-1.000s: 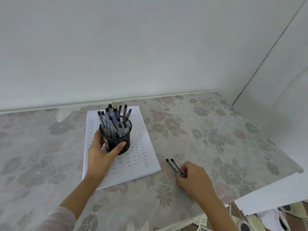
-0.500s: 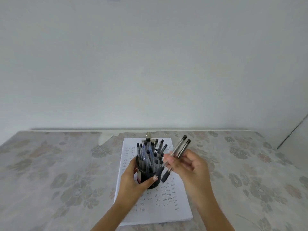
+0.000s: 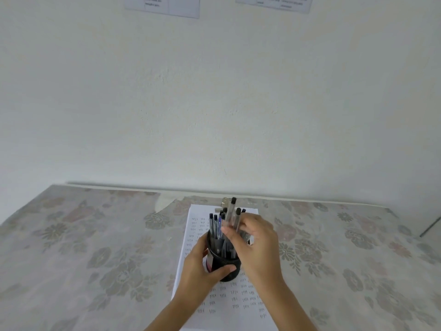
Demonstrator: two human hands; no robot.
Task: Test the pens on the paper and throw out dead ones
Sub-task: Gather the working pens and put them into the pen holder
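Two wall notices (image 3: 162,5), floral tablecloth (image 3: 95,247), paper (image 3: 233,297) centred

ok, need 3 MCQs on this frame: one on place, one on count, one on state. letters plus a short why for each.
1. Where does the black mesh pen cup stand?
A. on the marked paper
B. on the bare floral cloth
C. on the floor

2. How many pens does the right hand grip?
A. none
B. two
C. five

3. What is the left hand doing?
A. lying flat on the table
B. writing on the paper
C. wrapped around the cup

Answers:
1. A, the paper with rows of test marks lies under the cup.
2. B, two clear pens with dark caps stick up from its fingers over the cup.
3. C, thumb and fingers close on the cup's wall.
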